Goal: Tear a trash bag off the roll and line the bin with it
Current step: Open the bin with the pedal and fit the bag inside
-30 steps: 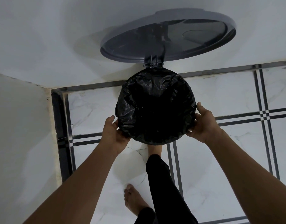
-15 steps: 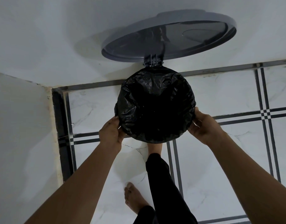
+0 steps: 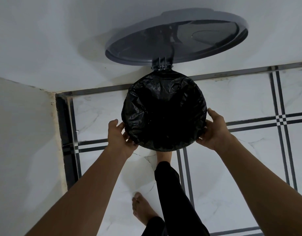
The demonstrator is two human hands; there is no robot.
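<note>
Nearest the camera: a bare foot (image 3: 143, 208) on the tiled floor (image 3: 232, 193), the other foot (image 3: 164, 155) forward at the bin's base, probably on a pedal, though the bin hides it.

Left hand (image 3: 118, 135) at the bin's near-left rim, fingers curled onto the trash bag (image 3: 164, 109), pinching the folded-over edge. Right hand (image 3: 213, 130) at the near-right rim, palm flat on the outside of the bag, fingers cupping underneath; grasp looks loose, more pressing than clenching.

The bag is already in the bin (image 3: 164, 146) and turned over the whole rim; the bin itself is almost fully covered. No roll in view.

Lid (image 3: 177, 38) hinged up at the far side, leaning on the wall (image 3: 61, 40).

Step, my read: final tucking and smoothing of the overhang. Next: check the edge is snug all round, especially at the hinge, let go with both hands, lower the lid. Risk: the bag slips in if the overhang is short.
</note>
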